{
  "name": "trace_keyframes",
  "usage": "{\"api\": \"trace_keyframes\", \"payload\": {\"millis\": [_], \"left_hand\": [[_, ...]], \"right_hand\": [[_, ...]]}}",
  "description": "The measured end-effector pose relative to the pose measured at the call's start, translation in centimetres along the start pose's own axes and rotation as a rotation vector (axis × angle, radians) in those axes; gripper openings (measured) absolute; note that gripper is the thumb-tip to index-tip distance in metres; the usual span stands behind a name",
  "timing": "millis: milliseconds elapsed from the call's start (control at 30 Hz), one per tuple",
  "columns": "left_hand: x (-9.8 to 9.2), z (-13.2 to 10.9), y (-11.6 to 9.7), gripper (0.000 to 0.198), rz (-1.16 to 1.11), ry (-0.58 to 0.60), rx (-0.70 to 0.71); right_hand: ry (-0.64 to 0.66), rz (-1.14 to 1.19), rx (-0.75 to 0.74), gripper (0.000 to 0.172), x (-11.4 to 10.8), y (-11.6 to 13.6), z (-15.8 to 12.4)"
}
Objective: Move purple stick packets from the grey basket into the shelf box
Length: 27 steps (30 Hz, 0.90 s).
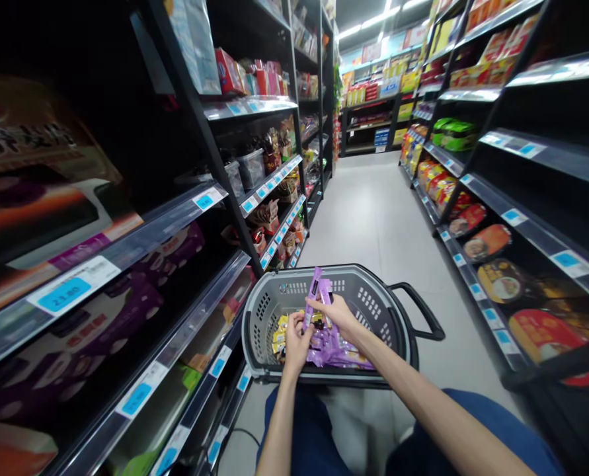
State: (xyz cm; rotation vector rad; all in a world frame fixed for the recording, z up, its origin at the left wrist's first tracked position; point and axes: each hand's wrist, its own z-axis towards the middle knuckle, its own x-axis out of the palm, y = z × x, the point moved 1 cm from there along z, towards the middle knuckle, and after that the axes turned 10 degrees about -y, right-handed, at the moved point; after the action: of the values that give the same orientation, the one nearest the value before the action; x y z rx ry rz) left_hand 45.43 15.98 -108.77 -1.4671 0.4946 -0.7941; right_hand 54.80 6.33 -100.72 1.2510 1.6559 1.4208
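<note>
Both hands are over a grey shopping basket (262, 354) on the floor in front of my knees. A slim purple snack packet (314, 287) stands nearly upright between them. My left hand (298, 344) has its fingers closed at the packet's lower end. Higher up, my right hand (338, 314) pinches the same packet, and another purple wrapper shows just behind its fingers. Below lie several purple packets (331, 350) on the basket's right side and yellow packets (279, 337) on its left. The hands hide part of the basket's contents.
Shelves with price tags (73, 287) run close on my left. Another shelf row (517, 211) on the right carries packaged noodles (502, 281). The basket's black handle (426, 311) sticks out to the right. A pale floor aisle (361, 218) leads to shelves at the back.
</note>
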Motion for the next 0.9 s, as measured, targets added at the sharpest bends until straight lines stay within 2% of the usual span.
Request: {"api": "trace_keyframes", "payload": {"millis": [133, 367, 733, 900], "left_hand": [[0.1, 0.01, -0.51, 0.046, 0.01, 0.032, -0.022], [-0.01, -0.06, -0.81, 0.053, 0.062, 0.029, -0.013], [-0.12, 0.11, -0.65, 0.045, 0.045, -0.029, 0.021], [-0.13, 0.19, -0.66, 0.045, 0.032, -0.04, 0.027]], "right_hand": [[0.02, 0.031, -0.077, 0.045, 0.17, -0.03, 0.23], [-0.102, 0.0, -0.072, 0.043, -0.04, -0.29, 0.87], [-0.119, -0.051, -0.089, 0.035, -0.17, -0.37, 0.88], [-0.061, -0.059, -0.068, 0.035, -0.12, -0.48, 0.81]]}}
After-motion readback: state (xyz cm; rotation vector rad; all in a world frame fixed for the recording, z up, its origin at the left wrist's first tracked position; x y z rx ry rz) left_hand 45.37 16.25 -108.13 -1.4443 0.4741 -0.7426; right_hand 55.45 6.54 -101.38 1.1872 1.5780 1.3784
